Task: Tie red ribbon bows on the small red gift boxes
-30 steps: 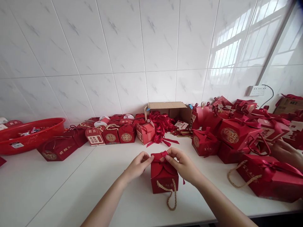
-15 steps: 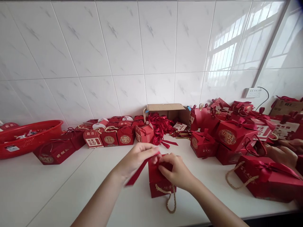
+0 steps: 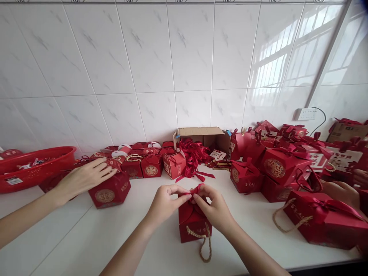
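Note:
A small red gift box (image 3: pixel 194 224) with a tan rope handle (image 3: pixel 204 245) stands on the white counter (image 3: pixel 86 241) just in front of me. My left hand (image 3: pixel 166 202) and my right hand (image 3: pixel 214 207) meet over its top. Both pinch a red ribbon (image 3: pixel 197 189) there, fingertips almost touching. The box stays upright beneath them.
Another person's hand (image 3: pixel 83 177) reaches in from the left onto a red box (image 3: pixel 109 189). A second person's hand (image 3: pixel 340 191) rests among big red boxes (image 3: pixel 330 218) at right. Rows of red boxes (image 3: pixel 152 163), an open carton (image 3: pixel 201 136) with ribbons and a red basket (image 3: pixel 31 168) line the wall.
My left hand pulled a ribbon end out to the left, then came back to the box top. Another person's hand has come in from the left onto a box.

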### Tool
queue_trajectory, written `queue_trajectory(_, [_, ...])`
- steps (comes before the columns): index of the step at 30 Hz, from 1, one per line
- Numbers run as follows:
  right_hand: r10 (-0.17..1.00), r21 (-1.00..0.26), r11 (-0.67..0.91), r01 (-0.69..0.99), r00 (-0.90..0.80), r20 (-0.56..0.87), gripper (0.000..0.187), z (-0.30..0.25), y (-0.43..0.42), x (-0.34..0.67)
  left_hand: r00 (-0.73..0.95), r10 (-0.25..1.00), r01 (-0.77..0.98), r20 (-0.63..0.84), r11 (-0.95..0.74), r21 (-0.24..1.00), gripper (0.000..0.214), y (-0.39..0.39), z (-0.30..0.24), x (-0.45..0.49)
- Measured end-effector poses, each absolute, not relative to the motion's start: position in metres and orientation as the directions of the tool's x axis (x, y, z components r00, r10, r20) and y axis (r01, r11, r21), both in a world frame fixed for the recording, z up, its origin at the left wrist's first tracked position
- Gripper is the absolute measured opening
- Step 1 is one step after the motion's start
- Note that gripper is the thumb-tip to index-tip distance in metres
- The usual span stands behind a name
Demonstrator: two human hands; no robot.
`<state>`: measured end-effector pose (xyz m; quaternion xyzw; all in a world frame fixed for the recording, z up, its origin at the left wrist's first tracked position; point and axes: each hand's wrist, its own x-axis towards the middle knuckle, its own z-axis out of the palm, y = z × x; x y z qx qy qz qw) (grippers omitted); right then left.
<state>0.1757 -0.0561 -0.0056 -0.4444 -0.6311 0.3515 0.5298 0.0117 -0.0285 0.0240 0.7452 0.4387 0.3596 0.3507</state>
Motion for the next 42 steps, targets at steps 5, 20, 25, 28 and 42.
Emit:
queue_trajectory(5, [0.925, -0.920, 0.368, 0.132, 0.045, 0.377, 0.018, -0.011, -0.057, 0.170, 0.329, 0.893, 0.331, 0.306, -0.412, 0.849, 0.013, -0.034, 0.012, 0.014])
queue_trajectory(20, [0.822, -0.725, 0.520, 0.451, -0.032, 0.569, 0.015, -0.015, -0.061, 0.174, 0.270, 0.836, 0.344, 0.478, -0.548, 0.763, 0.012, -0.034, -0.003, 0.019])
queue_trajectory(25, [0.915, -0.811, 0.383, 0.442, -0.060, 0.399, 0.018, -0.010, -0.059, 0.175, 0.280, 0.837, 0.308, 0.471, -0.543, 0.781, 0.011, -0.034, -0.004, 0.021])
queue_trajectory(28, [0.960, -0.928, 0.270, 0.259, -0.149, 0.238, 0.025, -0.006, -0.056, 0.178, 0.264, 0.854, 0.223, 0.448, -0.505, 0.834, 0.007, -0.031, -0.006, 0.023])
queue_trajectory(42, [0.962, -0.914, 0.270, 0.302, -0.130, 0.241, 0.023, -0.001, -0.064, 0.185, 0.246, 0.872, 0.375, 0.423, -0.488, 0.788, 0.011, -0.037, -0.001, 0.010])
